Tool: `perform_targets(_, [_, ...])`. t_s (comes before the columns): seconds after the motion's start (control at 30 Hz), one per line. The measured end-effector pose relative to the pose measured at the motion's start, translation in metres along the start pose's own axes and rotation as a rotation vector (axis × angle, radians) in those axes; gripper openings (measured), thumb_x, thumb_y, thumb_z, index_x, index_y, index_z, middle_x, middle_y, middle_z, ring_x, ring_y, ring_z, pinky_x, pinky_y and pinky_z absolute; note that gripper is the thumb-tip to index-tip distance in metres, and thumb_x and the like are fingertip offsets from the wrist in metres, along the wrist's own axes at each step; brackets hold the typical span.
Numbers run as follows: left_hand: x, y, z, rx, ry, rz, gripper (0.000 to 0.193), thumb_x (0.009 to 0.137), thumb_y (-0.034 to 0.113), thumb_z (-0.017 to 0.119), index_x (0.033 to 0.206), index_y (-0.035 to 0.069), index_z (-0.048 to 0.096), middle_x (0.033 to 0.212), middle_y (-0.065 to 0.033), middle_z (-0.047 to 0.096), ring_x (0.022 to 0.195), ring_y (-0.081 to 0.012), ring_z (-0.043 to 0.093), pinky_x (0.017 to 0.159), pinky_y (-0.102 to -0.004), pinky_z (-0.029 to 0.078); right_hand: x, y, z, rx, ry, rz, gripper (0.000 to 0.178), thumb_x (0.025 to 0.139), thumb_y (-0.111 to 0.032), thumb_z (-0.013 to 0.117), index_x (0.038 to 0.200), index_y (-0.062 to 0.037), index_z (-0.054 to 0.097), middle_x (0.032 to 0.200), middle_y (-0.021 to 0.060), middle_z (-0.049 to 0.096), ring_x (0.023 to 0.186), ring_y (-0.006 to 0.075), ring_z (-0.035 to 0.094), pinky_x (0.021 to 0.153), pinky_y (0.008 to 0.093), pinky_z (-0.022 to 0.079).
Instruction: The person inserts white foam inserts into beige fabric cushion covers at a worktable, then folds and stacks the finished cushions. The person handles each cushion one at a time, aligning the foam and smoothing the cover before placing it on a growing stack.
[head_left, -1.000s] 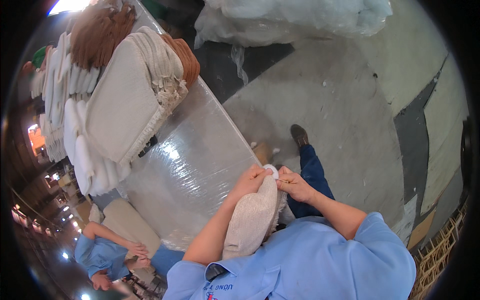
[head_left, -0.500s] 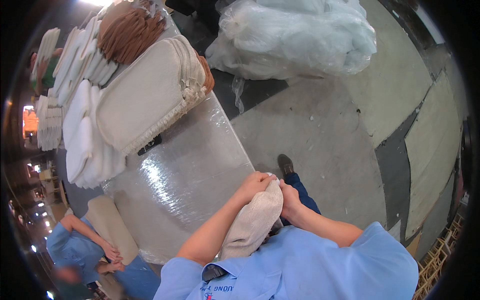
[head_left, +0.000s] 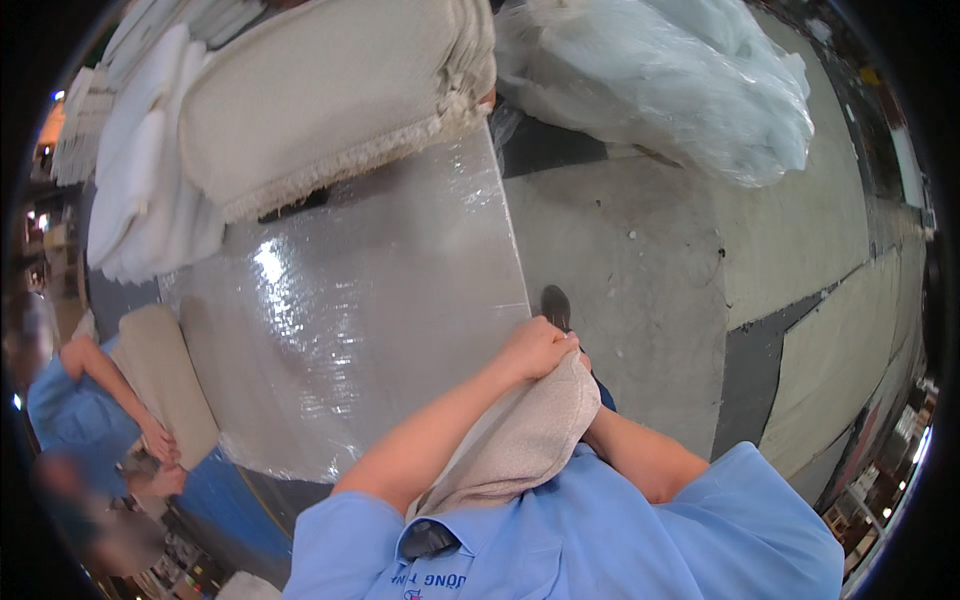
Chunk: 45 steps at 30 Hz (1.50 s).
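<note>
A beige woven fabric piece hangs in front of my chest, its upper corner gathered between my two hands. My left hand is closed on the gathered edge, fingers curled over it. My right hand meets it from the other side, closed at the same edge; most of its fingers are hidden behind the cloth. The fabric's lower end rests against my blue shirt. Ahead to the left, a stack of similar beige fabric pieces with a frayed edge lies on a table wrapped in shiny plastic film.
White folded padding is piled left of the beige stack. A large clear plastic bag of white material sits on the floor ahead. At left, another person's hands rest near a beige cushion. Flat sheets cover the floor at right.
My view has tilted and shifted, so the table and stack appear larger. The fabric has swung rightward and spread flatter, covering more of my right hand. Both hands keep hold of its edge.
</note>
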<state>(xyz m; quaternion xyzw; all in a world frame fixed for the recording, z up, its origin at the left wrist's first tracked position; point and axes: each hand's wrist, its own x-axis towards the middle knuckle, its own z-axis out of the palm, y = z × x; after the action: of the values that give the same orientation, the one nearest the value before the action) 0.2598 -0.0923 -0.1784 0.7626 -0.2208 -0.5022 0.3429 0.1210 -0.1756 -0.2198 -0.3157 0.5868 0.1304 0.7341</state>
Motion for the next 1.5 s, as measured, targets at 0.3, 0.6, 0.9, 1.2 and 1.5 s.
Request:
perform_targets(0.3, [-0.049, -0.022, -0.032, -0.246, -0.145, 0.000, 0.046, 0.101, 0.039, 0.061, 0.085, -0.003, 0.072, 0.076, -0.0177, 0.070, 0.070, -0.0289, 0.065, 0.072, -0.0440, 0.051, 0.005, 0.001, -0.003, -0.062, -0.094, -0.030, 0.047, 0.111, -0.049, 0.052, 0.115, -0.0048, 0.069, 0.105, 0.0126, 0.072, 0.095, 0.0245, 0.070, 0.080, 0.0439, 0.056])
perform_targets(0.6, [-0.181, -0.033, -0.013, -0.228, 0.004, -0.089, 0.029, 0.104, 0.031, 0.063, 0.108, 0.003, 0.069, 0.100, -0.0114, 0.067, 0.090, -0.0232, 0.062, 0.084, -0.0376, 0.051, 0.008, 0.002, -0.011, -0.122, -0.098, -0.044, 0.045, 0.111, -0.048, 0.053, 0.117, -0.0059, 0.068, 0.108, 0.0121, 0.072, 0.097, 0.0247, 0.070, 0.083, 0.0443, 0.056])
perform_targets(0.9, [-0.315, -0.101, 0.016, -0.475, -0.021, -0.398, 0.025, 0.103, 0.029, 0.067, 0.115, 0.007, 0.071, 0.106, -0.0050, 0.067, 0.093, -0.0159, 0.061, 0.085, -0.0311, 0.051, 0.007, -0.001, -0.023, -0.171, -0.115, -0.044, 0.043, 0.111, -0.047, 0.054, 0.120, -0.0070, 0.067, 0.110, 0.0117, 0.071, 0.099, 0.0249, 0.070, 0.085, 0.0447, 0.056])
perform_targets(1.2, [-0.382, -0.104, 0.059, -0.592, 0.187, -0.440, 0.028, 0.102, 0.031, 0.072, 0.122, 0.011, 0.071, 0.120, -0.0051, 0.057, 0.104, -0.0157, 0.057, 0.088, -0.0308, 0.049, 0.016, -0.011, -0.031, -0.223, -0.164, -0.077, 0.041, 0.111, -0.046, 0.054, 0.122, -0.0081, 0.066, 0.113, 0.0112, 0.071, 0.102, 0.0251, 0.069, 0.087, 0.0451, 0.056])
perform_targets(1.5, [-0.350, -0.099, 0.092, -0.589, 0.567, -0.465, 0.019, 0.102, 0.022, 0.070, 0.102, 0.003, 0.072, 0.090, -0.0032, 0.061, 0.082, -0.0136, 0.055, 0.077, -0.0300, 0.048, 0.007, -0.013, -0.057, -0.284, -0.218, -0.082, 0.040, 0.110, -0.045, 0.055, 0.124, -0.0092, 0.065, 0.115, 0.0107, 0.070, 0.104, 0.0252, 0.069, 0.090, 0.0455, 0.056])
